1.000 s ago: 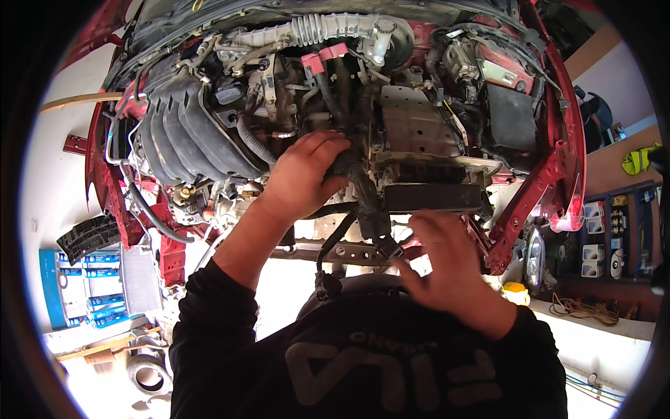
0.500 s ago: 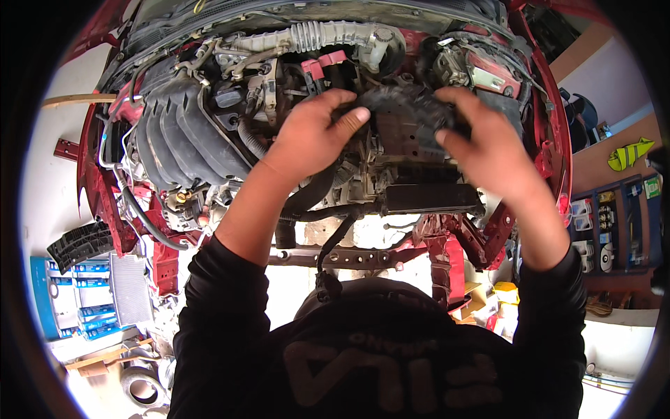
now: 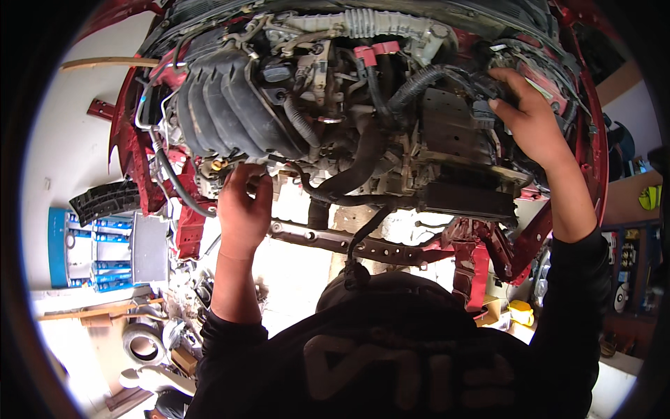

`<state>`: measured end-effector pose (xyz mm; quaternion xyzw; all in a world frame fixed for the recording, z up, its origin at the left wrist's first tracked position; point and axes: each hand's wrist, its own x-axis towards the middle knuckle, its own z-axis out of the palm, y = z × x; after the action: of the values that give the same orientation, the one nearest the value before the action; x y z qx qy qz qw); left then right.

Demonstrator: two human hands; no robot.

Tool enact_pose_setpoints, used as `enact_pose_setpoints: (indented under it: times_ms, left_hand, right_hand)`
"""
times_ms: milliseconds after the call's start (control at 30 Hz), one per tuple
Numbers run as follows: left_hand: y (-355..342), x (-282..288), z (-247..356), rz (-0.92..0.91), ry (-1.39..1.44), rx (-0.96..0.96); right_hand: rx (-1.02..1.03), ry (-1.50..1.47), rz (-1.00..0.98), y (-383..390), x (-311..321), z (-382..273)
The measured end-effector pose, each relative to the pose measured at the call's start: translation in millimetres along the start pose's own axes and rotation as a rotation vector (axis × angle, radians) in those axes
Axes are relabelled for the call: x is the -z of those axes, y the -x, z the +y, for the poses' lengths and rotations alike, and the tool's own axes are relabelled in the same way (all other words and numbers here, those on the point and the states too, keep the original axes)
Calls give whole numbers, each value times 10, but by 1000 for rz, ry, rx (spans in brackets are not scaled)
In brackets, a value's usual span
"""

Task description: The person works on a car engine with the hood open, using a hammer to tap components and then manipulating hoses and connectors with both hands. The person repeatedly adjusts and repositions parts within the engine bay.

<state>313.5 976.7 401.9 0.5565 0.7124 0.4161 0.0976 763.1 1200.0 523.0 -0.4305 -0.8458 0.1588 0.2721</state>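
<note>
My right hand (image 3: pixel 530 126) grips a black connector (image 3: pixel 483 108) on a thick ribbed wiring harness (image 3: pixel 412 91) at the right of the engine bay. My left hand (image 3: pixel 244 209) is lower, in front of the black ribbed engine cover (image 3: pixel 230 105), with fingers curled round something small that I cannot make out among hoses and fittings. A thick black hose (image 3: pixel 359 164) runs down between my hands, beside a dark metal bracket (image 3: pixel 442 119). Red connectors (image 3: pixel 377 52) sit high in the middle.
A red car body (image 3: pixel 586 181) frames the bay, with a perforated crossmember (image 3: pixel 335 241) low in front. At the left stand a blue rack (image 3: pixel 59 248) with boxes and a tyre (image 3: pixel 143 342) on the floor. Dark shelving (image 3: pixel 624 269) is at the right.
The harness now lies further right and higher, held by my right hand alone. My left hand has let go of it and moved down and left toward the front of the engine cover.
</note>
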Motion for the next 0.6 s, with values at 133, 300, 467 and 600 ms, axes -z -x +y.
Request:
enact_pose_setpoints:
  times_ms: [133,300,467,600]
  left_hand:
    - [210,-80,-202,-401,254,524]
    - [370,-670,-10,-318,698,606]
    - [623,-749,350,-47,844,576]
    - [1092,-715,493,53,548,241]
  right_hand:
    - [14,-73,-16,-13,-16,34]
    - [-17,-57,-3,-27,-45,190]
    - [23,-49,7,17,-66,330]
    - [15,-54,-2,70,-73,381]
